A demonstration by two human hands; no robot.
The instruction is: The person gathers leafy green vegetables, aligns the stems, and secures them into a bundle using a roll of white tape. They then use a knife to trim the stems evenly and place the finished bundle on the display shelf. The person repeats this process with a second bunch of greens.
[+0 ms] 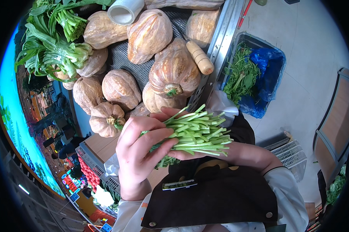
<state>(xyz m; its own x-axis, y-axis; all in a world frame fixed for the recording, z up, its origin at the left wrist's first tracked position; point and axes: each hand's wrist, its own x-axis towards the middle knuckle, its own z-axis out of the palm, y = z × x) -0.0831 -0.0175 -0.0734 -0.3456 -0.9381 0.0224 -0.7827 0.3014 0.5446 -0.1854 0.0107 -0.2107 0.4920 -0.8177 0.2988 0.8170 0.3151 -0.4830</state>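
A bunch of leafy greens with cut pale green stems [197, 132] is held between my two hands in front of my dark apron. My left hand [144, 142] lies over it from the left, fingers curled on the stems. From the right, my right hand [187, 155] reaches under and around the bunch; the stems hide much of it. The cut ends point right, and some feathery leaves show below my left hand. Beyond the hands, a knife with a wooden handle [200, 57] rests beside a large ribbed pumpkin [176, 68].
Several pumpkins [149, 34] lie on black mesh matting behind a metal rail [223, 34]. Leafy vegetables [61, 55] and a white roll [123, 13] are at upper left. On the floor stand a bin with a blue liner [266, 84] holding greens and a white plastic basket [290, 156].
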